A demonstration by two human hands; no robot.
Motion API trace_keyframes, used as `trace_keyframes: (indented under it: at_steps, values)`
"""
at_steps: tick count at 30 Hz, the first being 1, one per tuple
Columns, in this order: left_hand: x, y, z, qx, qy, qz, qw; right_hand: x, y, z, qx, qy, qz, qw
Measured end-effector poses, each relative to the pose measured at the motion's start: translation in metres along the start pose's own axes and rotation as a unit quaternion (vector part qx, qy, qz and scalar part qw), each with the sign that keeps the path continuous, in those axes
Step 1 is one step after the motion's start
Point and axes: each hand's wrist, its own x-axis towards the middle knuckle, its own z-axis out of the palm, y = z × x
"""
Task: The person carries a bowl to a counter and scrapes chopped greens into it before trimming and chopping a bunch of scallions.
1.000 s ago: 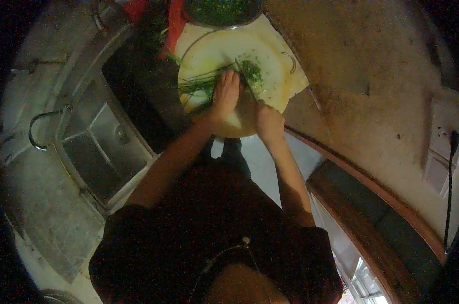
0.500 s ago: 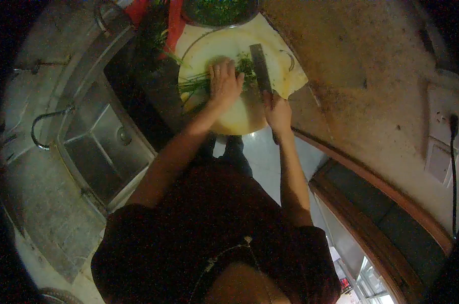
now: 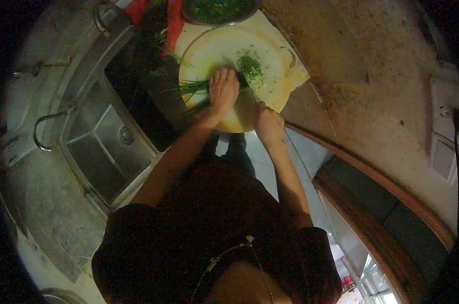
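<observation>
1. Head view, the hands: the left hand [image 3: 223,90] lies palm down on a bundle of green stalks [image 3: 195,87], fingers bent over them and pressing them to the round cutting board [image 3: 215,49]. The stalks run out to the left from under the hand, their loose ends reaching the board's left edge.

2. Same view, the right hand [image 3: 268,123] is clenched near the board's lower right edge — closed as if about a handle, though the knife itself is too dark and hidden to make out, so what it grasps cannot be told for sure.

3. Just beyond the left hand's fingertips sits a heap of chopped greens [image 3: 250,68], with small green bits scattered over the pale board around it.

4. The board rests on a light cloth [image 3: 296,77] whose corner shows at the right, on a brownish counter [image 3: 371,61].

5. At the top edge, touching the board's far side or just behind it, a metal bowl [image 3: 216,11] holds more chopped greens; something red [image 3: 174,20] lies to its left.

6. To the left, a steel sink [image 3: 100,147] with a drain, and a curved tap [image 3: 43,126] beside it.

7. No writing or label can be read anywhere — the picture is dim and grainy.
</observation>
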Motion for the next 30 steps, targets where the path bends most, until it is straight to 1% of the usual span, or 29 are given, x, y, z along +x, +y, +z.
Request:
trace_keyframes:
  at_steps: [3, 7, 8, 9, 10, 12, 13, 14, 16, 18, 19, 20, 21, 22, 23, 24, 25, 27, 28, 29, 30]
  values:
    - [-0.001, 0.001, -0.001, 0.018, -0.013, 0.009, 1.0, 0.005, -0.001, 0.002, 0.003, -0.019, -0.015, 1.0]
    - [-0.004, 0.001, 0.004, 0.035, -0.023, 0.001, 0.999, 0.048, 0.001, 0.017, -0.024, -0.036, -0.014, 0.999]
    - [-0.002, 0.001, 0.004, 0.035, -0.02, 0.001, 0.999, 0.057, 0.003, 0.015, -0.025, -0.017, -0.038, 0.999]
    - [-0.003, 0.001, 0.003, 0.017, -0.047, -0.011, 0.999, 0.058, 0.005, 0.015, -0.024, -0.001, -0.061, 0.998]
    - [-0.001, 0.001, 0.002, -0.002, -0.072, -0.024, 0.997, 0.051, 0.007, 0.014, -0.025, 0.0, -0.061, 0.998]
    - [0.0, 0.0, 0.003, 0.009, -0.04, -0.018, 0.999, 0.023, 0.002, -0.004, -0.052, -0.017, -0.032, 0.998]
    - [-0.007, 0.0, 0.004, 0.02, -0.02, -0.013, 1.0, 0.011, -0.002, -0.008, -0.055, -0.023, -0.033, 0.998]
    - [-0.011, -0.001, 0.006, 0.019, -0.023, -0.017, 0.999, 0.0, -0.008, -0.011, -0.05, -0.013, -0.02, 0.998]
    - [-0.014, -0.004, 0.013, 0.087, -0.034, 0.002, 0.996, 0.001, -0.015, -0.008, -0.045, -0.002, -0.004, 0.999]
    - [-0.011, -0.006, 0.016, 0.091, -0.051, 0.001, 0.995, 0.024, -0.016, 0.001, -0.071, -0.017, -0.062, 0.995]
    - [-0.011, -0.006, 0.015, 0.097, -0.064, 0.0, 0.993, 0.035, -0.015, 0.001, -0.071, -0.019, -0.062, 0.995]
    - [-0.009, -0.004, 0.011, 0.098, -0.062, 0.001, 0.993, 0.049, -0.015, 0.0, -0.076, -0.03, -0.083, 0.993]
    - [-0.007, -0.003, 0.007, 0.063, -0.066, -0.01, 0.996, 0.057, -0.016, -0.002, -0.081, -0.04, -0.103, 0.991]
    - [-0.008, 0.0, 0.003, 0.025, -0.075, -0.022, 0.997, 0.048, -0.013, -0.003, -0.081, -0.042, -0.101, 0.991]
    - [-0.008, -0.001, 0.006, 0.024, -0.072, -0.022, 0.997, 0.038, -0.01, -0.007, -0.061, -0.02, -0.086, 0.994]
    - [-0.007, -0.003, 0.013, 0.043, -0.053, -0.029, 0.997, 0.031, -0.008, -0.011, -0.043, 0.004, -0.073, 0.996]
    - [-0.012, -0.003, 0.019, 0.062, -0.039, -0.038, 0.997, 0.021, -0.011, -0.009, -0.046, 0.002, -0.075, 0.996]
    - [-0.015, -0.007, 0.032, 0.087, -0.055, -0.049, 0.993, 0.006, -0.02, 0.003, -0.051, 0.034, -0.02, 0.998]
    - [-0.018, -0.009, 0.037, 0.112, -0.071, -0.054, 0.99, 0.019, -0.021, 0.007, -0.051, 0.032, -0.021, 0.998]
    - [-0.019, -0.008, 0.03, 0.113, -0.073, -0.056, 0.989, 0.041, -0.021, 0.013, -0.043, 0.02, -0.061, 0.997]
    - [-0.015, -0.007, 0.018, 0.099, -0.06, -0.015, 0.993, 0.055, -0.023, 0.015, -0.033, 0.009, -0.102, 0.994]
